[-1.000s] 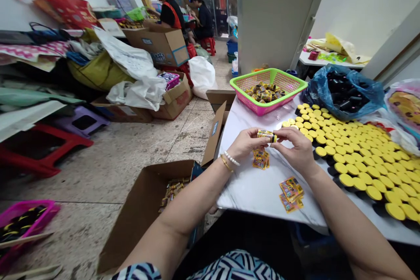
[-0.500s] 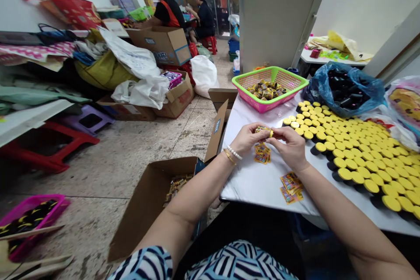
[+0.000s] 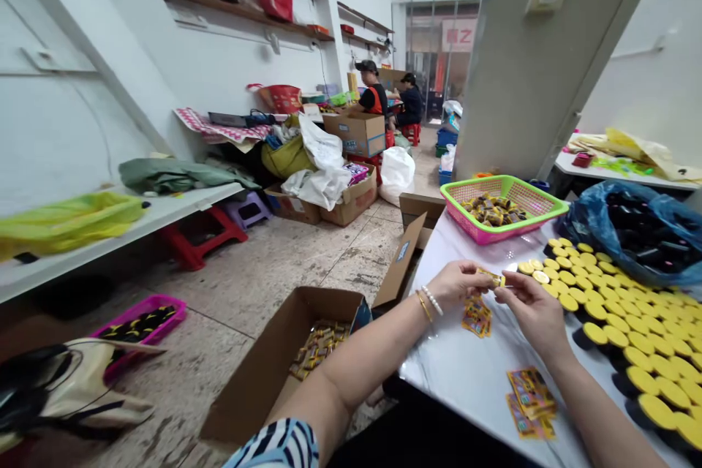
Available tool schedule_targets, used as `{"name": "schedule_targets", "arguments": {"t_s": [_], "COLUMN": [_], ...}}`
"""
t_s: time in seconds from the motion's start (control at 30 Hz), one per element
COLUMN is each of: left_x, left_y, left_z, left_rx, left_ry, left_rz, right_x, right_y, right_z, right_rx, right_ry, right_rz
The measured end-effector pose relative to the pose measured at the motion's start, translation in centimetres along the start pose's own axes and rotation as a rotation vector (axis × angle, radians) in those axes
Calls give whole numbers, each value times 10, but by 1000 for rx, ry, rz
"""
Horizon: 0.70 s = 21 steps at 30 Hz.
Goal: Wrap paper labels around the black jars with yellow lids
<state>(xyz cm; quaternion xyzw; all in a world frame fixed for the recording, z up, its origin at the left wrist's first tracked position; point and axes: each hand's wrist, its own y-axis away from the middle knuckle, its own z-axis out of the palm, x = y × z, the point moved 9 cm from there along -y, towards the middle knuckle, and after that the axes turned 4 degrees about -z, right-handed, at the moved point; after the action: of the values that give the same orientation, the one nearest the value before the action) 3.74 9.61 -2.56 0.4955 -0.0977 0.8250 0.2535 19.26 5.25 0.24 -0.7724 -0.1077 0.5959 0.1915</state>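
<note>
Several thin, glossy orange printed cards [image 3: 531,404] lie well in front of the green-rimmed pink plastic mesh basket [image 3: 466,225]; a nudge could scatter them. Nearer the basket, the left hand [image 3: 459,284] and right hand [image 3: 534,311] pinch a small yellow-ended piece [image 3: 498,279] by fingertips, so a loose hold might drop it. Smooth yellow-topped black cylinders [image 3: 636,314], packed right of the basket, could topple if bumped

Bright, diffuse light; wide-angle distortion toward edges.
</note>
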Motion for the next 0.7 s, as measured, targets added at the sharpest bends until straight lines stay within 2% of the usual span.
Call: {"name": "schedule_targets", "arguments": {"t_s": [0.17, 0.3, 0.43, 0.57, 0.63, 0.7], "left_x": [9, 9, -3, -19, -25, -30], "left_y": [3, 0, -9, -5, -3, -7], "left_z": [2, 3, 1, 3, 5, 3], "left_rx": [-23, -57, -61, -52, -55, -36], "left_ry": [-127, -191, -142, 14, 65, 46], "left_rz": [83, 100, 10, -104, -172, -224], "right_x": [9, 24, 23, 3, -3, -2], "right_y": [3, 4, -6, -6, -6, -10], "right_z": [3, 16, 11, 10, 3, 6], "right_rx": [7, -109, -154, -174, -37, -20], "right_ry": [-66, -229, -222, -114, -93, -170], "right_rz": [131, 297, 234, 128, 114, 119]}}
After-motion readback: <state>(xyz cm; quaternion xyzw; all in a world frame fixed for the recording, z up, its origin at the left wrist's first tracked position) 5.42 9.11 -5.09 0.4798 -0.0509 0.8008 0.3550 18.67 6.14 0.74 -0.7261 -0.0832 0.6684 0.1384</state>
